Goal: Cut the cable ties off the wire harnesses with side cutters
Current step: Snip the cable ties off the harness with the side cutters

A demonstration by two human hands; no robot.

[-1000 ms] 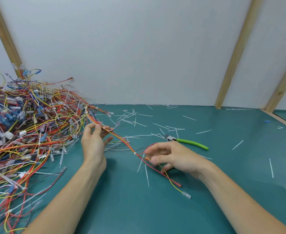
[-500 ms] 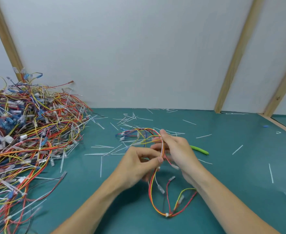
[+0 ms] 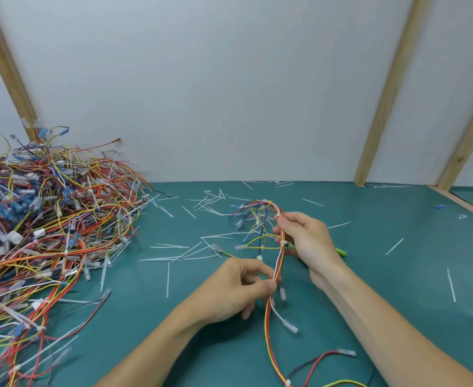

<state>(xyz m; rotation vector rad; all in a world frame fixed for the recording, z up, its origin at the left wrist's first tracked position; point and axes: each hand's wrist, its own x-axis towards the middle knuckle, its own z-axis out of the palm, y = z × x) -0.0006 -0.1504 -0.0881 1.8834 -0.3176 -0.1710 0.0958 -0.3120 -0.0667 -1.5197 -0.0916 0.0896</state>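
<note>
In the head view, both hands hold one harness (image 3: 278, 263) above the green table (image 3: 397, 289). The left hand (image 3: 238, 289) pinches the wire bundle between thumb and fingers at the lower part. The right hand (image 3: 305, 238) is higher and farther away, and its fingers grasp the same bundle near the bend at the top. So each grip is closed on the harness, and neither hand holds a tool.

The cutters (image 3: 340, 251) lie on the table just behind the right hand. Only the end of the green handle shows; the rest is hidden by the hand.

At least one small white tie (image 3: 285, 243) seems to sit on the bundle between the two hands, and another near the bottom edge of the picture, but they are too small to be sure.

A big pile (image 3: 48, 227) of harnesses lies at the left, with many white ties visible in it. Many cut strips (image 3: 173, 258) of white tie are scattered over the table between the pile and the hands.

My judgement: some ties are already cut off, as the strips show, but much work is left, because the pile is large. For this harness the cutting is not yet started; the person appears to look for the ties first.
</note>
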